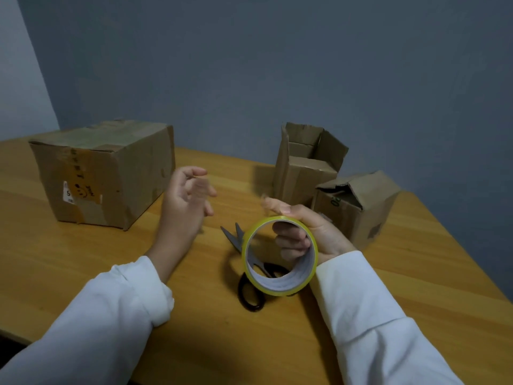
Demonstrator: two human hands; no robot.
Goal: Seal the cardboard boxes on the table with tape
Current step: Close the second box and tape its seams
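My right hand (313, 234) holds a yellowish roll of clear tape (279, 255) above the table, fingers hooked through its core. My left hand (186, 201) hovers to the left of the roll, fingers spread and blurred, holding nothing. A large closed cardboard box (108, 173) with old tape stands at the left. A tall narrow box (305, 162) with raised flaps stands at the back right. A smaller box (361, 207) with loose, part-open flaps sits beside it, just behind my right hand.
Black-handled scissors (249, 290) lie on the wooden table (83, 259) under the tape roll, blades pointing away from me. A grey-blue wall rises behind the table. The table's right edge runs diagonally past the small box.
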